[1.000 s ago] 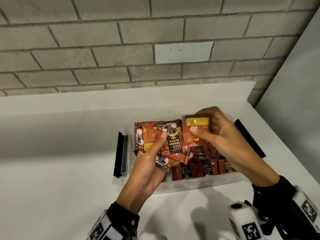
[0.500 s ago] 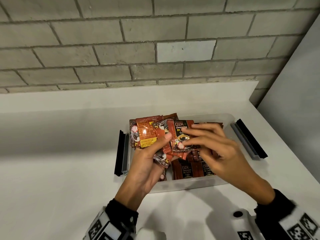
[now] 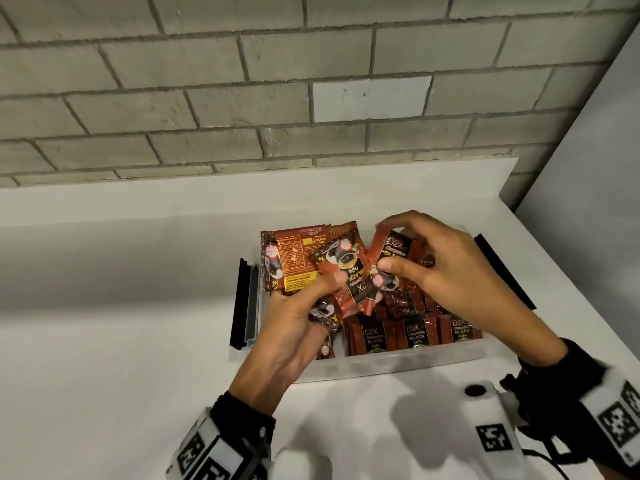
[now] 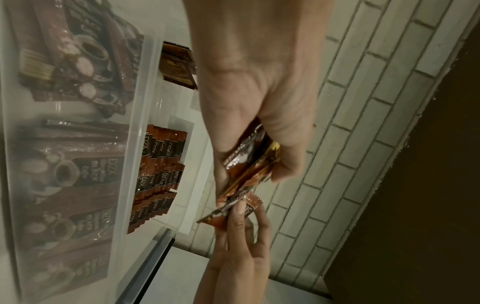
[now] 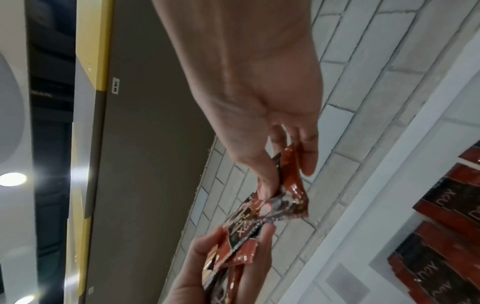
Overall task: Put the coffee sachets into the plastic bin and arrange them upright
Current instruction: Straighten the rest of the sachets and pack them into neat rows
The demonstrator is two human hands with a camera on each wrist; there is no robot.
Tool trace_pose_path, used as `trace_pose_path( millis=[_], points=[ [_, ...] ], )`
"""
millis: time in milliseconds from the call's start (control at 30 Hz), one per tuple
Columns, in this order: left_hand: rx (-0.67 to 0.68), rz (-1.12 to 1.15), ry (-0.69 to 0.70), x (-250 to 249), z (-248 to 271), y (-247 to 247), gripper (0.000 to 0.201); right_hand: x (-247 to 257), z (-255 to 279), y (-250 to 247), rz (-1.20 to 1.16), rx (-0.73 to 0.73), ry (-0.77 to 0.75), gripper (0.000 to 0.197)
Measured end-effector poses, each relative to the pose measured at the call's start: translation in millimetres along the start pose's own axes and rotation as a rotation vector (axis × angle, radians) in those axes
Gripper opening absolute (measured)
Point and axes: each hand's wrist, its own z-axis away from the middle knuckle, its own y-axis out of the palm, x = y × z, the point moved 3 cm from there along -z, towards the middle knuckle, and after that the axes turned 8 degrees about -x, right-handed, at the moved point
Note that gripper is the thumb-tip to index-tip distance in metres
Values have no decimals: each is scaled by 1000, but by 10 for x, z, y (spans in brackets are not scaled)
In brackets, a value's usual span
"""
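Note:
A clear plastic bin [image 3: 398, 360] sits on the white counter, with rows of red-brown coffee sachets [image 3: 415, 336] standing upright along its near side. My left hand [image 3: 304, 306] grips a fanned bunch of sachets [image 3: 298, 261] above the bin's left end. My right hand [image 3: 412, 258] pinches a single sachet [image 3: 389, 261] between thumb and fingers, just right of the bunch. In the left wrist view the left hand [image 4: 257, 156] holds the bunch [image 4: 249, 164] beside the bin [image 4: 135, 127]. In the right wrist view the right hand [image 5: 285, 164] pinches the single sachet [image 5: 291, 185].
Black latch handles stick out from the bin's left end [image 3: 244, 303] and right end [image 3: 498, 268]. A grey brick wall [image 3: 311, 81] rises behind the counter's raised back edge. A pale panel [image 3: 595, 202] bounds the counter on the right.
My right hand has drawn one sachet out of the left hand's bunch and carried it a little to the right. The left hand has stayed over the bin's left end.

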Motion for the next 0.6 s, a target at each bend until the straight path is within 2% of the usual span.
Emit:
trace_pose_path(
  millis=[100,200,267,433,600],
  points=[
    [-110,41,26,16,-36,-38,30,-162,12,-12,-176,-69,199,30],
    [-154,42,51,30,-58,-52,35,-249,104,53,-556,-15,476,44],
    [-137,32,67,51,-58,-40,38,-246,188,149,-736,38,606,50],
    [-75,-12,91,122,-32,45,38,-245,266,343,-803,46,680,38],
    [-100,79,27,117,-38,-25,30,-314,184,277,-882,-56,737,27]
  ],
)
